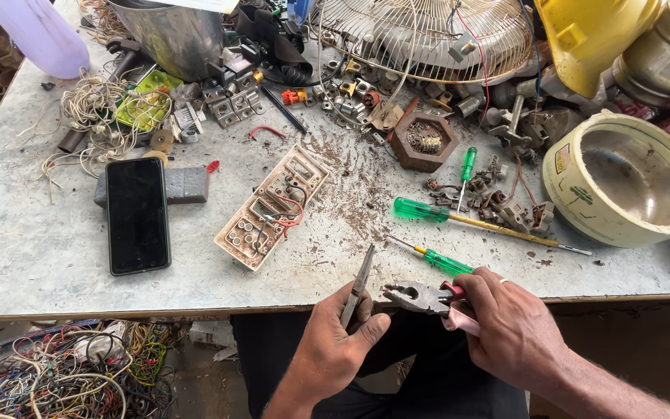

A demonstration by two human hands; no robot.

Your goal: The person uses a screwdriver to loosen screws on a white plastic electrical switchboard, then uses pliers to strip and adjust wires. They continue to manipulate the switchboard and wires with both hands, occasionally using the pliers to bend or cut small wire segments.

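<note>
A phone (pixel 138 215) lay on the desk (pixel 32 256) at the left, a switch board (pixel 273 206) just right of it. Three screwdrivers (pixel 428 210) lay further right, before a fan guard (pixel 428 35) at the back. A cooker pot (pixel 624 177) stood at the right edge. Tangled wires (pixel 63 372) lay below the desk's front left.

Bright, even daylight fills the sharp picture. Soft shadows lie under the pale, scuffed counter (pixel 32 248). Edges bow slightly.
</note>
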